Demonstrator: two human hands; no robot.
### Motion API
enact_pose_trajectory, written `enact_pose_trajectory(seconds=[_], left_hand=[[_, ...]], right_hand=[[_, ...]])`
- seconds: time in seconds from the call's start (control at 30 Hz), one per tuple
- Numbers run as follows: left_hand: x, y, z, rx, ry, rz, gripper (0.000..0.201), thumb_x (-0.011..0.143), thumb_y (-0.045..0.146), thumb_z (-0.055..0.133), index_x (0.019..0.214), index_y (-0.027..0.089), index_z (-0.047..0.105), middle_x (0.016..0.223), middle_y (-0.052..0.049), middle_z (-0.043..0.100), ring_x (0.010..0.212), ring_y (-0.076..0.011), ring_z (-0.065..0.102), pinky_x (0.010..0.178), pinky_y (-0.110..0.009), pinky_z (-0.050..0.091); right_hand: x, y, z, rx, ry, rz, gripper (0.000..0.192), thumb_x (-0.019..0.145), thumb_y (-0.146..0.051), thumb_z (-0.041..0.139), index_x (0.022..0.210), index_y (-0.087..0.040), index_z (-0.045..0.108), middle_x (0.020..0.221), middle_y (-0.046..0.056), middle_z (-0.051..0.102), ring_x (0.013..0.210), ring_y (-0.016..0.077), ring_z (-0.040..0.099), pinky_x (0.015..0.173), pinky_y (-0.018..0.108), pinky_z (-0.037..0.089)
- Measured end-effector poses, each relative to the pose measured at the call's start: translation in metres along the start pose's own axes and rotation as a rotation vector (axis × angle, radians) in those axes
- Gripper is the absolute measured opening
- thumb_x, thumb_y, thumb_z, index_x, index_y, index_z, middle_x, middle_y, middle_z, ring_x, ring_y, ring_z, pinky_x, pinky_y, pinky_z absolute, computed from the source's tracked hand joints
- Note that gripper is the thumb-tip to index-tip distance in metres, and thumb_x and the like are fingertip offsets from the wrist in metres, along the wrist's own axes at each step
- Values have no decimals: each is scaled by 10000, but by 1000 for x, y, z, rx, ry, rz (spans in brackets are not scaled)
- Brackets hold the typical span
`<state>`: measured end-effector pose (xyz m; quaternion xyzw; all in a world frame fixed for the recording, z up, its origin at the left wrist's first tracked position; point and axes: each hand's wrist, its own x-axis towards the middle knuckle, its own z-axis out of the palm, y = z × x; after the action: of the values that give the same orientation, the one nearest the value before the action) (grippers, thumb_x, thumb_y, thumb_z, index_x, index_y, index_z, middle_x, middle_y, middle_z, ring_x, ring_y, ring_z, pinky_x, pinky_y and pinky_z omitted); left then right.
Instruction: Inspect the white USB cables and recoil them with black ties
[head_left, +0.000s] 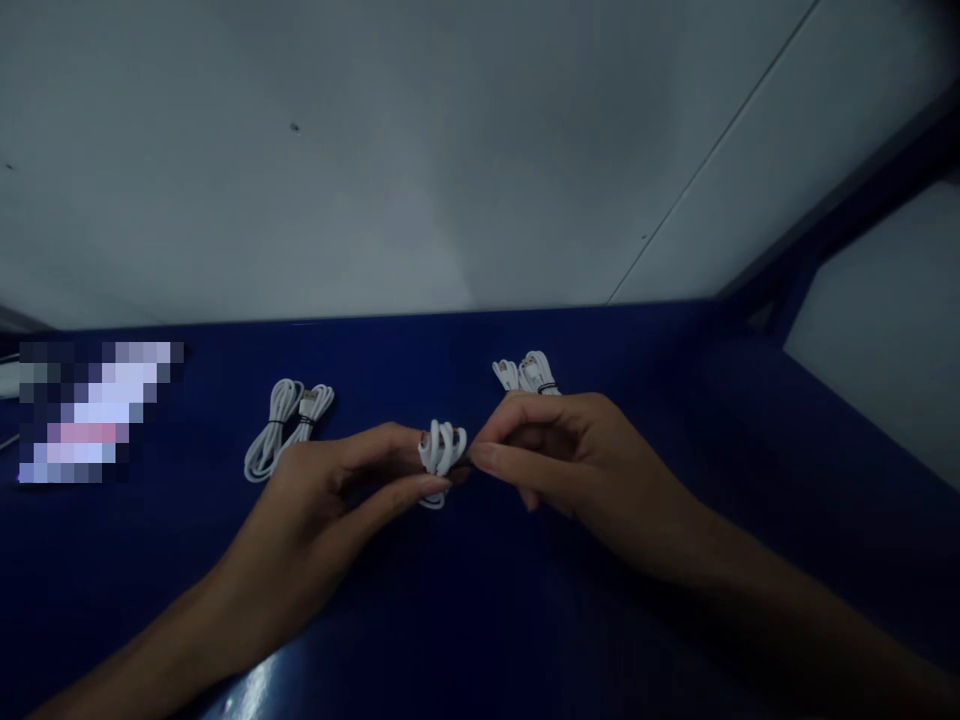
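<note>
A coiled white cable (pixel 442 448) is pinched between the thumb and fingers of my left hand (pixel 330 490), with its loops bunched in front of me above the blue table. My right hand (pixel 577 450) meets it from the right, thumb and forefinger pressed together at the side of the coil. A small dark bit shows at those fingertips, too dim to name. Left of my hands lies a bundled white cable (pixel 281 420) with a metal plug and a black tie. Another white cable bundle (pixel 538 372), also with a black tie, is partly hidden behind my right hand.
The blue table (pixel 420 360) runs back to a pale grey wall (pixel 375 200). On the far left lies a bright, pixelated flat object (pixel 105 415), with a white thing at the frame edge. A dark blue frame bar (pixel 825 230) slants up at the right.
</note>
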<state>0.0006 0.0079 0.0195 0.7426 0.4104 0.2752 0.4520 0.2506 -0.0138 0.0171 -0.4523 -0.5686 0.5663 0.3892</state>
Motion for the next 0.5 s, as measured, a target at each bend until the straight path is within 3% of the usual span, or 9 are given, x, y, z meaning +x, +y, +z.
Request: enact_pose_trajectory(seconds=[0.1, 0.27, 0.37, 0.5], left_hand=[[-3, -2, 0, -43, -36, -17, 112, 1043, 319, 810, 1143, 366, 828, 998, 77, 878, 970, -151, 832, 814, -182, 604], [-8, 0, -2, -137, -42, -58, 129, 1060, 341, 797, 1187, 358, 810, 1071, 62, 887, 1020, -146, 838, 919, -185, 614], [-7, 4, -1, -263, -32, -70, 61, 1058, 303, 794, 1113, 319, 815, 1050, 47, 889, 977, -150, 837, 926, -194, 617], [-2, 8, 2, -426, -25, -114, 79, 1031, 213, 807, 1075, 270, 838, 1058, 2, 904, 974, -167, 836, 940, -204, 619]], right_hand=[[4, 2, -8, 113, -104, 131, 105, 978, -254, 844, 883, -215, 826, 590, -70, 612, 519, 66, 489, 494, 175, 379], [8, 12, -13, 292, -222, 227, 184, 1020, -320, 816, 866, -217, 821, 558, -81, 574, 480, 55, 414, 464, 168, 332], [7, 8, -10, 263, -180, 136, 162, 1015, -311, 832, 876, -228, 839, 596, -75, 600, 504, 55, 445, 479, 161, 372], [2, -1, -1, 155, -20, -1, 137, 1002, -282, 850, 876, -233, 827, 736, -49, 712, 558, 57, 510, 518, 155, 446]])
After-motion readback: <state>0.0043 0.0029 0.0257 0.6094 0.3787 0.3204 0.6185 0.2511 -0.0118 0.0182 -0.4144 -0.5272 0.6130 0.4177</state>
